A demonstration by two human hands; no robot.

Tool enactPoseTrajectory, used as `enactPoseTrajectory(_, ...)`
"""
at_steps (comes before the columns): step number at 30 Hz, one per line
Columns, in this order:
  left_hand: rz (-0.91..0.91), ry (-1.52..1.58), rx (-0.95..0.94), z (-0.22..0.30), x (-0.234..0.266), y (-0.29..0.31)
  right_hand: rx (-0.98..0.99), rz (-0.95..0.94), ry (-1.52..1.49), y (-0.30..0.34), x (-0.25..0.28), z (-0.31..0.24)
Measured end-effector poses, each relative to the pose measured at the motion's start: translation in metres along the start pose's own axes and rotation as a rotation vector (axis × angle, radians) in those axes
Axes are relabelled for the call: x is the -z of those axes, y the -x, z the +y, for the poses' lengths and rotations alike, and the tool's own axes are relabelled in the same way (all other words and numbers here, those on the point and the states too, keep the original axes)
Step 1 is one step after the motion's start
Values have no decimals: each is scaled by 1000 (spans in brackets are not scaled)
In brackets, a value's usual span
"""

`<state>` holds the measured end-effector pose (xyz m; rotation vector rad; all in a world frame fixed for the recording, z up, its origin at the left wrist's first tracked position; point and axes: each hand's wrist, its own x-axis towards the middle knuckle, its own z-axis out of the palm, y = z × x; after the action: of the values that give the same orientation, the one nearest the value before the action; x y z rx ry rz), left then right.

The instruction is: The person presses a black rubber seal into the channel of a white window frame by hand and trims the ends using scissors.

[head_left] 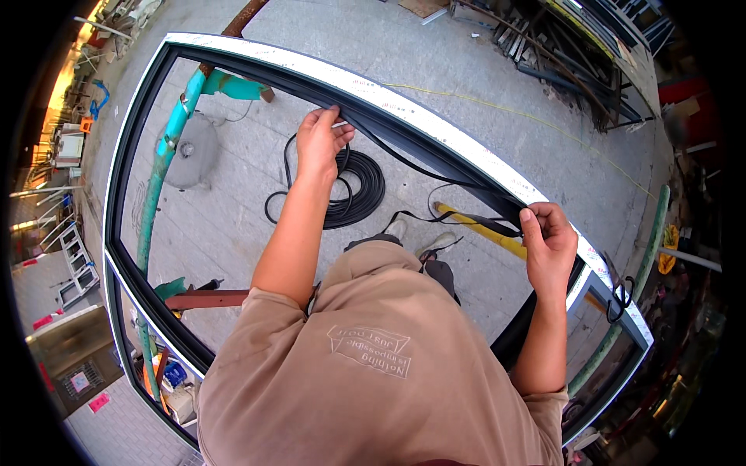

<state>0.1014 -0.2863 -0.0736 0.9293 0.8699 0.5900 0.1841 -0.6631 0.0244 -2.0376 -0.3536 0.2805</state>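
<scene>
A large window or door frame with white film on its face and dark inner channels lies around me. My left hand is at the far rail, its thumb and fingers closed on a thin black rubber strip at the channel. The strip sags slightly along the rail towards my right hand. That hand pinches the strip against the rail farther right, and a loose part of it dangles beneath. On the floor inside the frame lies a coil of the same black strip.
Green supports, one a pipe, hold up the frame. Black-handled scissors rest at the right corner. A yellow pole and a reddish-brown bar are below. Metal profiles are piled far right; a ladder lies left.
</scene>
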Motion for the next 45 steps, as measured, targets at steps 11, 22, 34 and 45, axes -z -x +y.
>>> enactPoseTrajectory(11, 47, -27, -45, -9, 0, -12, 83, 94, 25, 1, 2, 2)
enactPoseTrajectory(22, 5, -30, -54, 0, 10, -21, 70, 75, 57, 1, 1, 5)
enactPoseTrajectory(34, -14, -85, -63, 9, 17, -28, 106, 82, 96, 0, 0, 7)
enactPoseTrajectory(45, 13, -58, -58, 8, 19, -38, 88, 78, 91, 0, 1, 9)
